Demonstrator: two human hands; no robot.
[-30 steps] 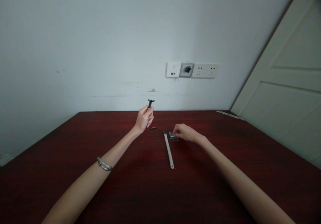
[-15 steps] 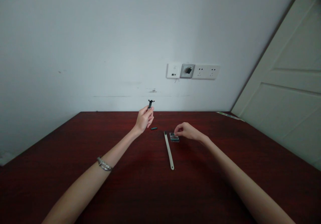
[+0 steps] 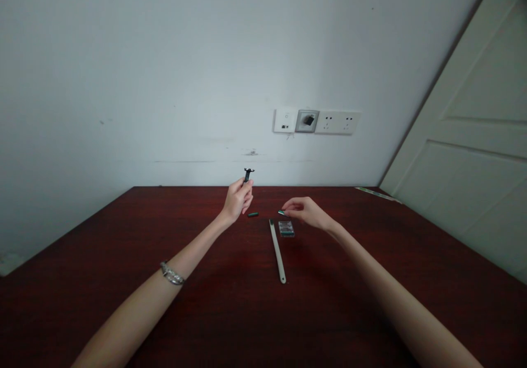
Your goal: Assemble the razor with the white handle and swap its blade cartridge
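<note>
Left hand (image 3: 237, 200) gripping tool (image 3: 247, 176), right hand (image 3: 308, 213) pinching green piece (image 3: 281, 212); clear case (image 3: 286, 226)

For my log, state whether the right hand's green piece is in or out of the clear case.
Out: the right hand holds the green piece apart from the clear case.

A slim black T-shaped piece (image 3: 247, 177) is held by its stem in the left hand (image 3: 236, 200), nearly upright, with its short crossbar turned up and its stem partly covered by the fingers. A small green strip with a pale, shiny face (image 3: 281, 212) is pinched at the fingertips of the right hand (image 3: 308, 213), tilted slightly, just beyond a clear, squarish case (image 3: 286, 226). The case is laid flat; a green strip inside it (image 3: 287, 233) appears to be set along the near edge, though its contents are barely resolved. A loose green piece (image 3: 252, 214) is laid near the left hand.
</note>
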